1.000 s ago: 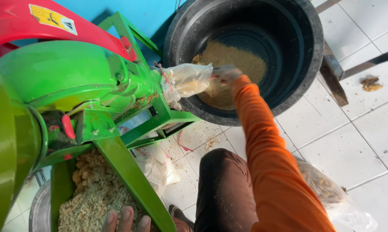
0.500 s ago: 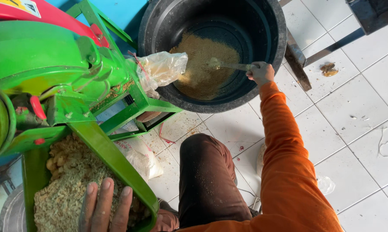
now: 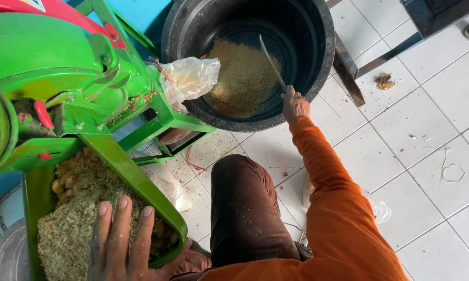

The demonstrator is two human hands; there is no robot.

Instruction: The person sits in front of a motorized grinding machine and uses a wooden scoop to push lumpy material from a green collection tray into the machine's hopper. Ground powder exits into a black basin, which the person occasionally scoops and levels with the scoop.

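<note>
Right hand (image 3: 295, 104) at near rim of black tub (image 3: 325, 62), fingers shut round thin stick (image 3: 272, 62) w/ tip angled down toward tan meal (image 3: 242, 78) heaped on tub floor. Left hand (image 3: 121, 244) well away from tub, flat & spread, fingers wide, holding nothing, pressed on coarse crumbly feed (image 3: 73, 208) in green hopper tray (image 3: 141, 179) of grinder (image 3: 52, 67). Clear plastic bag (image 3: 190, 77) on grinder spout hangs over tub's left rim.

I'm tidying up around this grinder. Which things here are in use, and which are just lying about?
In use:
green grinder
feed tray of chopped material, left hand on it
plastic bag on the spout
black tub of ground meal
stick in the right hand

Lying about:
brown scrap on the floor
crumpled plastic
</note>
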